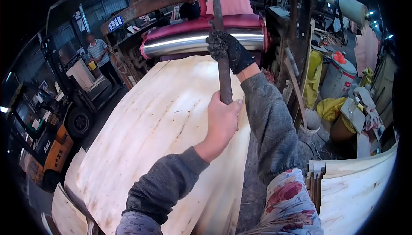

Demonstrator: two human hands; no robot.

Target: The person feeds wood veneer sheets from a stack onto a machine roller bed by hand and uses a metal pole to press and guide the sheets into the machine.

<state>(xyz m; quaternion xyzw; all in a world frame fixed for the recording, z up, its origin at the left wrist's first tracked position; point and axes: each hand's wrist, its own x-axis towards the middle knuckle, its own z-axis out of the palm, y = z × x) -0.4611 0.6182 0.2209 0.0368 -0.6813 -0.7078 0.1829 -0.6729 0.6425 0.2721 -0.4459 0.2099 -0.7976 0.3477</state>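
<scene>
A dark bar [224, 78] is held in front of the metal roller [189, 44], above the far part of the pale wood sheet [159, 110]; its upper end is cut off by the edge of the view. The bar is gripped near its lower end by the left hand [219, 121], which is bare and closed round it. Higher up, it is wrapped by the closed right hand [231, 52], which is covered by a dark, stained glove.

For good control, the bar is best guided evenly by both hands, with the spacing between them used for leverage and effort applied smoothly rather than in jerks. A firm grip is called for at the lower end, since the bare palm could be slid off if the bar is pulled sharply. The gloved fingers and the grey sleeve [272, 119] are best held well clear of the metal roller and the pink roller [171, 28], where cloth could be caught. The sheet's surface is best spared any knock from the bar's lower end.
</scene>
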